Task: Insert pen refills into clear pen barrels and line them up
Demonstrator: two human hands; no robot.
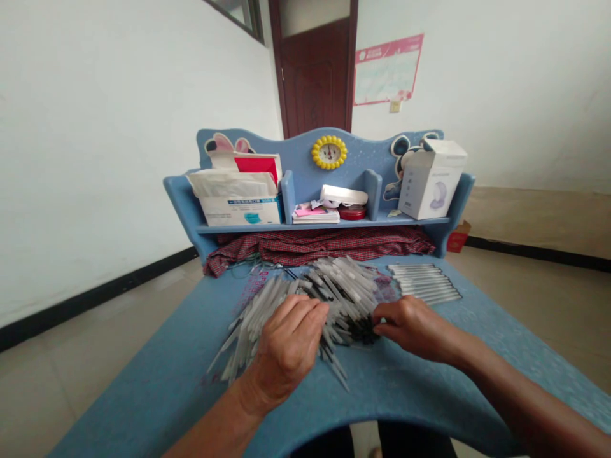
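A loose heap of frosted white pen barrels (260, 312) covers the middle of the blue desk, with more barrels (346, 280) piled toward the back. My left hand (291, 337) is over the front of the heap, fingers curled closed; whatever they grip is hidden. At the heap's right edge lies a cluster of small black pen parts (360, 329), perhaps caps. My right hand (405, 327) reaches in from the right, thumb and forefinger pinched at this cluster, apparently on one black part. Beyond it, several clear pens (424, 283) lie side by side in a neat row.
Along the desk's back runs a blue shelf (305, 226) holding a mask box (241, 207), papers (315, 216), a red round tin (352, 212) and a white carton (432, 181). Folded checked cloth (319, 247) lies beneath. The desk (405, 394) curves inward at the front.
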